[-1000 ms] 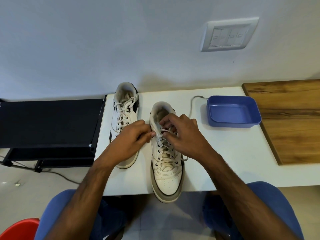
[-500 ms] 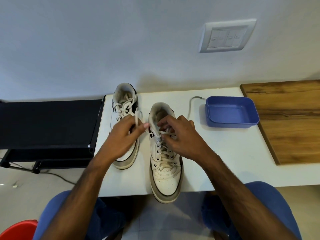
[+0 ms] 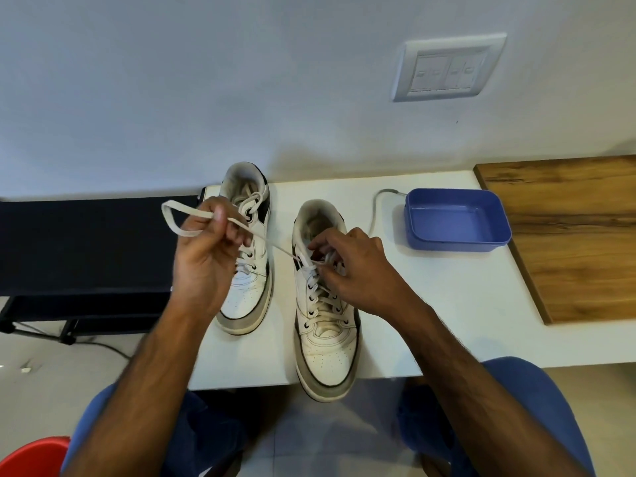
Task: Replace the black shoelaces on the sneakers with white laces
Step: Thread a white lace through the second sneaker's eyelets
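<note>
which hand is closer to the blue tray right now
Right. The right hand is over the nearer sneaker, just left of the blue tray but clear of it. The left hand is farther left, over the other sneaker, holding the white lace.

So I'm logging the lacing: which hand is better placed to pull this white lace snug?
Left. The left hand already grips the white lace, drawn out taut from the near sneaker. The right hand pinches at the eyelets, better placed to steady it.
</note>
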`<state>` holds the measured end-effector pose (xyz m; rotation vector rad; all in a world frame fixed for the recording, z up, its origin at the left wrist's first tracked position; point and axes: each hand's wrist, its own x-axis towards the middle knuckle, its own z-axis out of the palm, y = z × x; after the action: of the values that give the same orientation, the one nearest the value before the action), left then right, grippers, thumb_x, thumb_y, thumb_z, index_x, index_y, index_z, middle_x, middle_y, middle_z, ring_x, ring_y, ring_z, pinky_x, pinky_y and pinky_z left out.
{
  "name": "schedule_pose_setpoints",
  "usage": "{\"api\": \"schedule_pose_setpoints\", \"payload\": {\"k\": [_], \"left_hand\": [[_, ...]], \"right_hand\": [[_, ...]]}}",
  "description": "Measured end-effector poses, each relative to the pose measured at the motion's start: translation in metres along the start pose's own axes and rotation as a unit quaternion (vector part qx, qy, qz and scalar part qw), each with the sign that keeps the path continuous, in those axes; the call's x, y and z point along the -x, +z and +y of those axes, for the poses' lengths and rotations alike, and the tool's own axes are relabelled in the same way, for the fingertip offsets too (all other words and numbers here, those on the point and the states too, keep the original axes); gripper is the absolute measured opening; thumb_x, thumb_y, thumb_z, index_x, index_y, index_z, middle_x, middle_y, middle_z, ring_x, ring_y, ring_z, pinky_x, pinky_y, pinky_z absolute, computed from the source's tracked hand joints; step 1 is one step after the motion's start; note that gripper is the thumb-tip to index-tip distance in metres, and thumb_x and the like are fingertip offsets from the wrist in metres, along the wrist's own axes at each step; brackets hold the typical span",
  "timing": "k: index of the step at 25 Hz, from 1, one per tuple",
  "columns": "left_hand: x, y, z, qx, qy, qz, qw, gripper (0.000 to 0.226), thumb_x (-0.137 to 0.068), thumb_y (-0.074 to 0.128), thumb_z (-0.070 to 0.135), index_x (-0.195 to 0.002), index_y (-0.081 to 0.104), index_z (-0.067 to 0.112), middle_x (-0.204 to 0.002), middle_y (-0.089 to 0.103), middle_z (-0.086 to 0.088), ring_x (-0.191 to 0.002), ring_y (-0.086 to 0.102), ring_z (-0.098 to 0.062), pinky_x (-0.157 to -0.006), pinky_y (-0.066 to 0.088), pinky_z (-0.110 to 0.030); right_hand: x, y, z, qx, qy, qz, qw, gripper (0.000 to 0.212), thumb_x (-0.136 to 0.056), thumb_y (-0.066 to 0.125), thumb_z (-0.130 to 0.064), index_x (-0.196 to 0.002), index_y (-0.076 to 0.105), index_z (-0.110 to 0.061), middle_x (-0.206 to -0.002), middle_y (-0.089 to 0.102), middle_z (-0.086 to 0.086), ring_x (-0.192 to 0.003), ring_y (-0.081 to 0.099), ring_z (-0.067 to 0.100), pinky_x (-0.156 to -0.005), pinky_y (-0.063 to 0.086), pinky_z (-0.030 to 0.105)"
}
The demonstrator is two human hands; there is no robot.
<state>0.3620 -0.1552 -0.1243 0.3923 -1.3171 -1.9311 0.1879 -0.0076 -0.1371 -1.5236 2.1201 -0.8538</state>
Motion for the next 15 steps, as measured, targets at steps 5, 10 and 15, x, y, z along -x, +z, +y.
{"api": "schedule_pose_setpoints", "payload": {"k": [5, 10, 15], "left_hand": [[0.005, 0.009, -0.015, -0.274, -0.058, -0.024, 0.960, 0.022, -0.094, 0.062, 0.031, -0.076, 0.061, 0.020, -0.068, 0.056, 0.002, -0.066, 0.054, -0.014, -0.066, 0.045, -0.027], [0.008, 0.007, -0.027, -0.467, -0.037, -0.093, 0.879, 0.017, -0.102, 0.048, 0.026, -0.094, 0.062, 0.019, -0.085, 0.063, 0.003, -0.082, 0.062, -0.018, -0.075, 0.052, -0.044], [0.008, 0.007, -0.027, -0.574, -0.054, -0.141, 0.805, 0.041, -0.097, 0.045, 0.064, -0.083, 0.060, 0.028, -0.077, 0.060, 0.007, -0.074, 0.058, -0.009, -0.068, 0.049, -0.038]], "right_hand": [[0.001, 0.002, -0.002, 0.000, -0.010, -0.022, 1.000, 0.033, -0.094, 0.064, -0.020, -0.124, 0.056, -0.031, -0.116, 0.060, -0.017, -0.112, 0.044, 0.011, -0.097, 0.029, 0.037], [0.006, -0.013, 0.015, -0.186, 0.013, 0.023, 0.982, 0.042, -0.087, 0.065, 0.002, -0.116, 0.059, -0.028, -0.118, 0.060, -0.017, -0.101, 0.059, 0.001, -0.085, 0.048, 0.018], [0.008, -0.019, 0.033, -0.112, 0.055, 0.007, 0.992, 0.024, -0.090, 0.076, -0.021, -0.108, 0.060, -0.024, -0.103, 0.067, -0.013, -0.098, 0.062, 0.003, -0.080, 0.045, 0.015]]}}
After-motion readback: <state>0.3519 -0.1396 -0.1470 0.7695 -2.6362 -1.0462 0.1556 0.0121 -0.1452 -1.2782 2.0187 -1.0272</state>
